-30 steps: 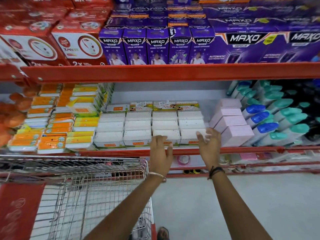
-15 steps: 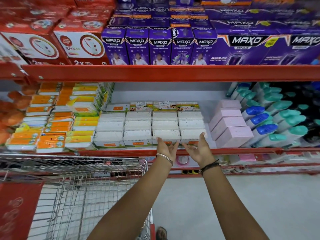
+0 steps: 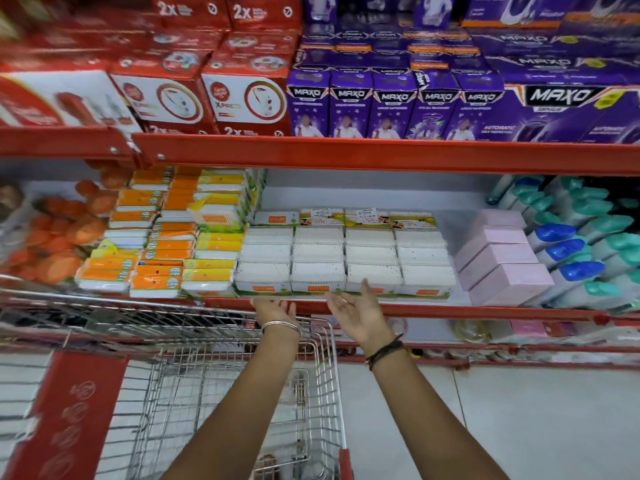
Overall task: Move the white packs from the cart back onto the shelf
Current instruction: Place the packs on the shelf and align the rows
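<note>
Several white packs (image 3: pixel 344 258) stand in neat rows on the middle shelf (image 3: pixel 485 311), filling the space between orange packs and pink boxes. My left hand (image 3: pixel 275 310) is palm up, fingers apart, at the shelf's red front edge below the front row, holding nothing. My right hand (image 3: pixel 358 311) is beside it, also palm up and empty, its fingertips close to the front white packs. The wire cart (image 3: pixel 322 375) stands below my left arm; no white packs show in the part of its basket I can see.
Orange and yellow packs (image 3: pixel 162 251) crowd the shelf to the left. Pink boxes (image 3: pixel 502 265) and blue- and teal-capped bottles (image 3: pixel 581 251) stand to the right. Red and purple boxes (image 3: pixel 394 105) fill the shelf above. Pale floor (image 3: pixel 519 427) lies right of the cart.
Both hands have turned from palm down on the front packs to palm up and drawn back to the shelf edge. The view has shifted left.
</note>
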`<state>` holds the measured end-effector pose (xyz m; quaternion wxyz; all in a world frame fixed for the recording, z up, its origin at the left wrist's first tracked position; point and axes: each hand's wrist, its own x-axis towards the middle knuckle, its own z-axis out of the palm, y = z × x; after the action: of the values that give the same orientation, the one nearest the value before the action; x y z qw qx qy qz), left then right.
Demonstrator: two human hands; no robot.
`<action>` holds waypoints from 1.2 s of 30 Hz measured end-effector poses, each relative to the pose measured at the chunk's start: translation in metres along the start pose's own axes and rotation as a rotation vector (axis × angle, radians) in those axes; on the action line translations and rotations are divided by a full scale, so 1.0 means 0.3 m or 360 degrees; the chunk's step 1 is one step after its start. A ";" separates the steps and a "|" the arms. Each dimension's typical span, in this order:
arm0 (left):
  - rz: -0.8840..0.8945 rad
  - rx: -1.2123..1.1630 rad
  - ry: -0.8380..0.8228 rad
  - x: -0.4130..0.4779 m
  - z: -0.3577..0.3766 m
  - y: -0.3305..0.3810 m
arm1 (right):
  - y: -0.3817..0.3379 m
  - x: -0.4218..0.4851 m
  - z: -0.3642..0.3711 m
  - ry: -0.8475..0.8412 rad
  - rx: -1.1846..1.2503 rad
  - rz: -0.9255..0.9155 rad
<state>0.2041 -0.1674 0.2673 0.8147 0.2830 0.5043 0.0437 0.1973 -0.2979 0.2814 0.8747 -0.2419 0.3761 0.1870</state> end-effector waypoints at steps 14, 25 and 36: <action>0.0392 0.0629 -0.0337 0.005 -0.048 0.141 | 0.164 -0.006 0.142 0.0403 -0.1383 -0.0574; 0.1951 0.3294 -0.0712 0.207 -0.033 0.228 | 0.131 0.192 0.052 0.0328 -0.3589 -0.1715; 0.2032 0.3389 -0.0670 0.225 -0.038 0.212 | 0.132 0.183 0.061 0.0239 -0.3462 -0.1708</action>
<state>0.2408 -0.0855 0.2419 0.0811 0.9928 -0.0763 -0.0444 0.2231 -0.2474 0.2400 0.1572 -0.9847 -0.0754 0.0046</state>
